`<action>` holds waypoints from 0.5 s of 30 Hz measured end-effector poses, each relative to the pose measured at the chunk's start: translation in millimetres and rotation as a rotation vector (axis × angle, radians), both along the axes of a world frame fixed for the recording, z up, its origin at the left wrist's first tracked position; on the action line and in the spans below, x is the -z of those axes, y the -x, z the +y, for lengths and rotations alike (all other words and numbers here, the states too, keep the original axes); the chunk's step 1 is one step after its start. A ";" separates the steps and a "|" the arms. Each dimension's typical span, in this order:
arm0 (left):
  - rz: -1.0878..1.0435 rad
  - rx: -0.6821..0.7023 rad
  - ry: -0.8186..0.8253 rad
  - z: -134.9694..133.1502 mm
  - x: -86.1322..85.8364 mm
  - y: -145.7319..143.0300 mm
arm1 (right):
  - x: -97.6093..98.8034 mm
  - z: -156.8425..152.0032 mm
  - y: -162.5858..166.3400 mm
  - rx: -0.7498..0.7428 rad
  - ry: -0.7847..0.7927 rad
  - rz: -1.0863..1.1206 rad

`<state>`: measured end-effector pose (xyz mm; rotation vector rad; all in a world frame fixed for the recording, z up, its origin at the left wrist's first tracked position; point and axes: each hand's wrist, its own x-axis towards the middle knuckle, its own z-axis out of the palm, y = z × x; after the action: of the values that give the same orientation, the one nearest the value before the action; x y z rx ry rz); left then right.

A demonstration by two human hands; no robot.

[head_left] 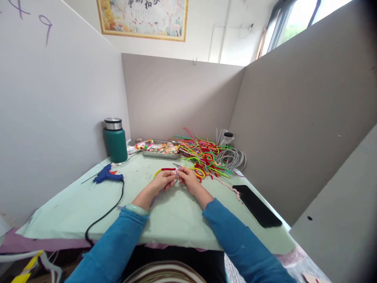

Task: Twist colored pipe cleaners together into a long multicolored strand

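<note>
Reaching over the green cloth (182, 226) with forearms (144, 197) converging.
Pinching a purple strand (156, 197) in tightly closed fingertips of left hand (163, 180) and right hand (189, 180), nearly touching at mid-table, short of metal tray (161, 155) and heaped pipe cleaners (203, 151).

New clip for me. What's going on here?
A person sits at a cloth-covered table, left hand and right hand meeting fingertip to fingertip, apparently around a thin purple strand; the fingers hide most of it. Beyond them are a metal tray of small pieces and a heap of colourful fuzzy strips. A blue glue gun lies untouched at the left, a black phone at the right.
</note>
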<state>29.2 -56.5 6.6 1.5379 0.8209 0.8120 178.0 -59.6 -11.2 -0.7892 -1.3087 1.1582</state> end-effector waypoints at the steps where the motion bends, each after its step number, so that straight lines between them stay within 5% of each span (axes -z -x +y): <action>1: 0.004 -0.027 0.017 0.2 0.0 -0.1 | -0.1 -0.5 0.6 0.009 -0.012 -0.022; 15: 0.040 -0.153 0.030 -0.1 -0.8 -3.2 | 0.8 3.9 -4.5 0.082 -0.032 -0.019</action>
<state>32.3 -56.7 7.4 1.4821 0.9852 0.8782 182.4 -55.7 -12.0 -0.8245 -1.2955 1.0641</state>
